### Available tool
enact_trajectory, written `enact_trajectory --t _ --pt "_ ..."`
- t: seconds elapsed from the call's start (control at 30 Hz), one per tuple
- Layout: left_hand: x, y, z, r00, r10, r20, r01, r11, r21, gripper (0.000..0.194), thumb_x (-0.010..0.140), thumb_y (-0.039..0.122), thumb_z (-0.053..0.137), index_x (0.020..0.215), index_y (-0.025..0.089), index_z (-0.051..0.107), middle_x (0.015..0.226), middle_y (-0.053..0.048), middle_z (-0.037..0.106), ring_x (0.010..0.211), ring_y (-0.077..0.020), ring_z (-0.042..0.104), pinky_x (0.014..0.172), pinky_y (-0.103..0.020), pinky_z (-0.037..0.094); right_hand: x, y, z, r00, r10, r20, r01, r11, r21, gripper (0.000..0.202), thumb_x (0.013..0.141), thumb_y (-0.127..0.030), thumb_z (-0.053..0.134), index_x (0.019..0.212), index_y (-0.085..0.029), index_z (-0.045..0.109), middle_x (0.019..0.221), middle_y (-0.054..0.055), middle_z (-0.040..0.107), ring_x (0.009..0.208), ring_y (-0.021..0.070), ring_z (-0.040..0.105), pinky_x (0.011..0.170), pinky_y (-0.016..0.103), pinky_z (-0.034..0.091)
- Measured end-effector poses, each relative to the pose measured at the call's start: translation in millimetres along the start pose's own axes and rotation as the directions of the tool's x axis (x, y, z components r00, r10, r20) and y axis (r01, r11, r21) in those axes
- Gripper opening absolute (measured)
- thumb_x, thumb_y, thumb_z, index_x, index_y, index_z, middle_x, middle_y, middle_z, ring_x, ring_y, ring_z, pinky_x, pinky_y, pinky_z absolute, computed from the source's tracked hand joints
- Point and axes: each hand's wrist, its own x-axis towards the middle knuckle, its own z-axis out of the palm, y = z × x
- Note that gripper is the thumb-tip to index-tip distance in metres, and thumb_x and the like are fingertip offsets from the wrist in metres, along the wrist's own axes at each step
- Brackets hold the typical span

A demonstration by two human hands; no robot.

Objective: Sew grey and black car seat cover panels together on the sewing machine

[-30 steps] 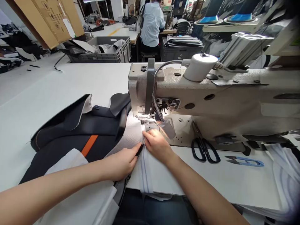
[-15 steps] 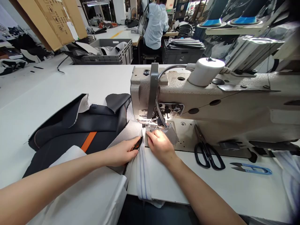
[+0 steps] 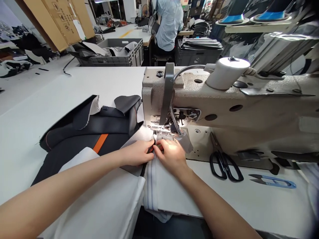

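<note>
My left hand (image 3: 138,152) is closed on the edge of a black cover (image 3: 114,124) with an orange stripe and a pale mesh backing. The cover lies left of the sewing machine (image 3: 159,89). Just in front of the lit needle area, my right hand (image 3: 171,154) pinches the top of a white strip (image 3: 151,186) with blue lines, its fingertips meeting those of my left hand. Below them the strip hangs over the table's front edge. White sheet material (image 3: 99,199) spreads under my left forearm. Exactly where cover and strip meet is hidden by my fingers.
Black-handled scissors (image 3: 225,166) and blue thread snips (image 3: 274,181) lie right of my right hand. A white thread cone (image 3: 228,73) stands on the machine. Grey crates (image 3: 132,59) and a cardboard box (image 3: 62,23) are beyond the table (image 3: 82,79). A person (image 3: 168,25) sits further back.
My left hand has slid forward and right along the cover's edge, up to my right fingertips. The cover and strip have shifted slightly, and the view has turned a little left.
</note>
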Motion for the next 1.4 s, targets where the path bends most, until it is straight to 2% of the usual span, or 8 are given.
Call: enact_trajectory --t 0.17,0.3,0.47,0.83,1.07,1.17,1.3,1.4 --pt "-2 -6 2.5 0.993 0.088 -0.081 -0.082 0.993 0.081 0.027 0.076 0.027 0.051 0.101 0.019 0.050 0.058 0.006 0.044 0.051 -0.0131 0.043 0.048 -0.024 0.029 8 -5 -3 0.987 0.049 0.151 -0.046 0.999 -0.020 0.020 0.079 -0.023 0.052 0.060 -0.020 0.050 0.063 0.000 0.059 0.060 0.0139 0.049 0.059 0.027 0.030" --pt "-9 -19 6.7 0.989 0.063 -0.137 -0.076 0.993 -0.091 0.037 0.080 0.027 0.046 0.116 0.022 0.047 0.060 0.007 0.044 0.046 -0.0110 0.042 0.044 -0.022 0.030 10 2 -5 0.979 0.140 0.148 -0.164 0.973 0.164 0.021 0.076 -0.022 0.050 0.056 -0.020 0.042 0.059 -0.002 0.055 0.060 0.0123 0.047 0.056 0.025 0.030" --pt "-6 -24 6.7 0.999 0.003 -0.047 -0.013 0.973 -0.231 0.051 0.081 0.028 0.046 0.130 0.020 0.035 0.060 0.007 0.044 0.042 -0.0120 0.044 0.039 -0.023 0.031 8 8 -7 0.991 0.103 0.086 -0.121 0.964 0.237 0.021 0.079 -0.023 0.047 0.058 -0.021 0.047 0.060 -0.002 0.054 0.061 0.0124 0.049 0.060 0.025 0.034" --pt "-2 -14 13.1 0.990 -0.037 -0.135 0.040 0.999 0.015 0.019 0.082 0.023 0.042 0.101 0.021 0.042 0.068 0.003 0.052 0.059 -0.0160 0.053 0.051 -0.025 0.034 3 -5 5 0.980 0.198 0.004 -0.191 0.941 0.281 0.013 0.080 -0.024 0.053 0.069 -0.022 0.059 0.067 -0.003 0.065 0.063 0.0118 0.058 0.057 0.023 0.036" --pt "10 5 4.8 0.961 -0.074 -0.266 0.171 0.916 0.363 0.010 0.080 0.028 0.050 0.082 0.018 0.049 0.079 -0.007 0.060 0.072 -0.0237 0.058 0.058 -0.029 0.037 5 4 1 0.984 0.180 0.002 -0.174 0.950 0.258 0.014 0.080 -0.025 0.054 0.066 -0.022 0.057 0.067 -0.003 0.062 0.068 0.0132 0.057 0.060 0.024 0.037" --pt "17 1 -11.8 0.985 -0.079 -0.152 0.107 0.978 0.180 0.006 0.075 0.021 0.048 0.070 0.018 0.050 0.057 -0.001 0.051 0.053 -0.0165 0.051 0.050 -0.026 0.034 4 6 -3 0.983 0.184 0.023 -0.185 0.962 0.198 0.014 0.082 -0.024 0.053 0.069 -0.023 0.059 0.070 -0.003 0.063 0.073 0.0139 0.058 0.059 0.025 0.035" --pt "17 -13 -27.1 0.990 -0.115 0.085 0.132 0.962 -0.240 0.018 0.073 0.029 0.051 0.087 0.017 0.051 0.045 0.007 0.038 0.038 -0.0095 0.033 0.039 -0.021 0.022 4 5 -4 0.986 0.168 0.021 -0.169 0.968 0.185 0.017 0.085 -0.025 0.050 0.072 -0.023 0.061 0.073 -0.002 0.063 0.073 0.0136 0.058 0.059 0.026 0.035" --pt "15 -12 -22.0 0.991 -0.127 -0.032 0.122 0.984 -0.130 0.026 0.074 0.031 0.054 0.096 0.019 0.048 0.048 0.008 0.039 0.040 -0.0096 0.034 0.040 -0.021 0.023 2 6 -3 0.989 0.149 -0.009 -0.145 0.970 0.197 0.019 0.086 -0.026 0.049 0.072 -0.023 0.061 0.072 -0.002 0.064 0.070 0.0133 0.058 0.060 0.026 0.036"
